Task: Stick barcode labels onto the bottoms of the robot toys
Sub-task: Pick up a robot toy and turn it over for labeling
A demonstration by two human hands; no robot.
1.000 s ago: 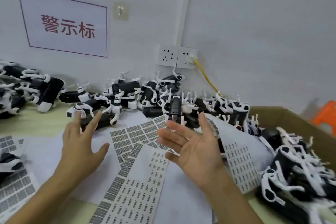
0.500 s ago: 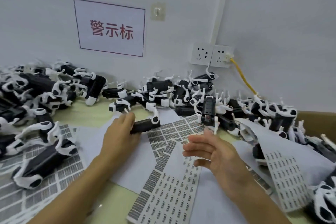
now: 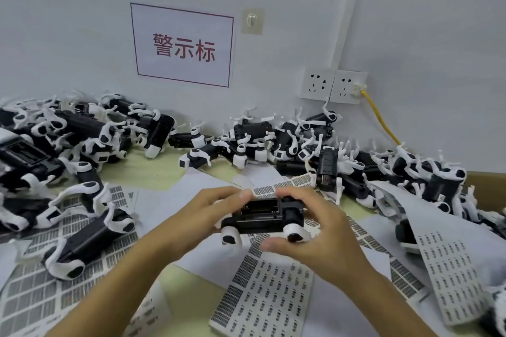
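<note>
Nearest the camera, a label sheet (image 3: 262,298) of small barcode stickers lies flat on the bench (image 3: 153,175), partly over other white backing sheets, with a further barcode sheet (image 3: 35,293) spread at the lower left. Just above it, both hands hold one black-and-white robot toy (image 3: 262,213) clear of the bench, turned so that its dark underside with the recessed compartment faces up and its white feet point toward the camera. The left hand (image 3: 208,213) has its grip closed on the toy's left end, fingers curled over the top edge. The right hand (image 3: 315,230) has its grip closed on the right end, fingers wrapped over the far side and the thumb under a white foot. To the left, another robot toy on its side (image 3: 90,241) rests on the barcode sheet. To the right, a curled label sheet (image 3: 449,262) rises over toys at the edge of a cardboard box (image 3: 484,186). Farther back, a heap of robot toys (image 3: 273,139) runs along the wall, with a second heap (image 3: 63,139) at the far left. On the wall hang a white sign with red characters (image 3: 183,45), an adhesive hook (image 3: 252,20), and two wall sockets (image 3: 332,86), one carrying a yellow cable (image 3: 380,117).
</note>
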